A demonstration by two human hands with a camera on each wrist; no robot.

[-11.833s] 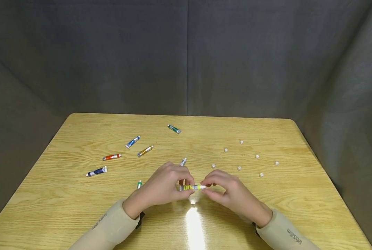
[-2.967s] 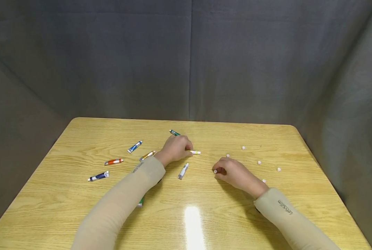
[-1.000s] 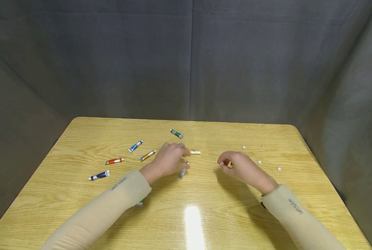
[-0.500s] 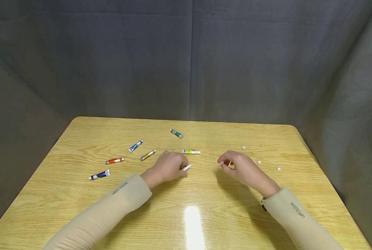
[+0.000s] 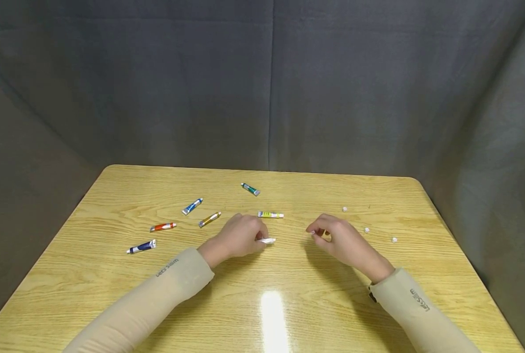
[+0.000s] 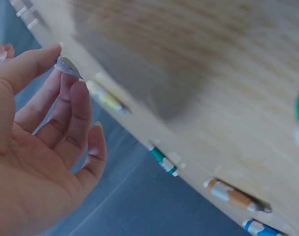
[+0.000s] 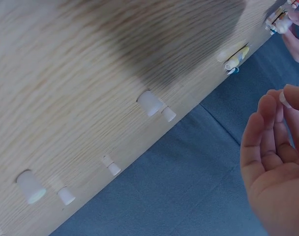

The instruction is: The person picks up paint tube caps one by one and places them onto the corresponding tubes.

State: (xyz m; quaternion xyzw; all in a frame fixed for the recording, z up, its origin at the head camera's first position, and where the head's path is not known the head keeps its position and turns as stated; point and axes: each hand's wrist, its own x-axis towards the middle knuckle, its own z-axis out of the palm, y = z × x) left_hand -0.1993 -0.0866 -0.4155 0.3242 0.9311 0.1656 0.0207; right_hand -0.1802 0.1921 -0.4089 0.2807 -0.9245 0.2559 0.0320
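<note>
Hands meet mid-table: left hand (image 5: 238, 238) pinches a white tube (image 5: 267, 240); right hand (image 5: 335, 238) pinches a cap (image 5: 312, 232), near the yellow tube (image 5: 270, 214).

The left hand (image 5: 240, 237) hides most of the white tube (image 5: 267, 240); the right hand's (image 5: 338, 239) cap is too small to discern.

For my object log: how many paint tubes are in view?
7: green tube far middle; yellow tube nearer; blue, gold, orange and navy tubes at left; white tube pinched in the left hand. Sleeves may hide more.
</note>
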